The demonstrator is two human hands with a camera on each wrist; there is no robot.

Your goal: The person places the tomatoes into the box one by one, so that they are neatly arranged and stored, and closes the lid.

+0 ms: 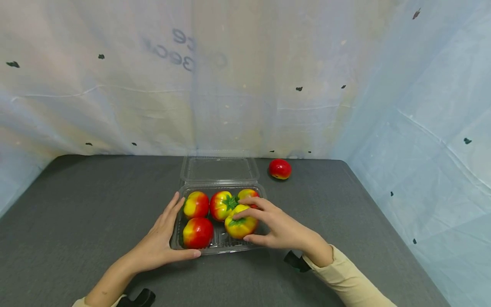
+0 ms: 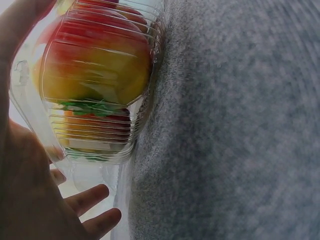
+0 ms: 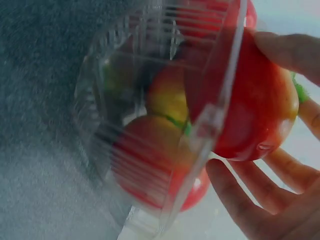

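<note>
A hinged clear plastic container (image 1: 177, 236) lies with its lid (image 1: 220, 169) folded back behind it. Inside sit several red-and-yellow tomatoes, among them a front-left tomato (image 1: 197, 233) and a back-middle tomato (image 1: 221, 206). My right hand (image 1: 274, 226) holds another tomato (image 1: 239, 228) between thumb and fingers over the front-right part of the container. In the right wrist view, this held tomato (image 3: 255, 100) is partly above the rim. My left hand (image 1: 163, 238) rests along the container's left side, fingers fairly straight, its thumb at the front edge.
One more red tomato (image 1: 280, 169) lies on the dark grey tabletop (image 1: 96, 213), right of the lid. Translucent plastic sheeting (image 1: 238, 85) hangs behind the table, and more sheeting (image 1: 433, 140) is on the right.
</note>
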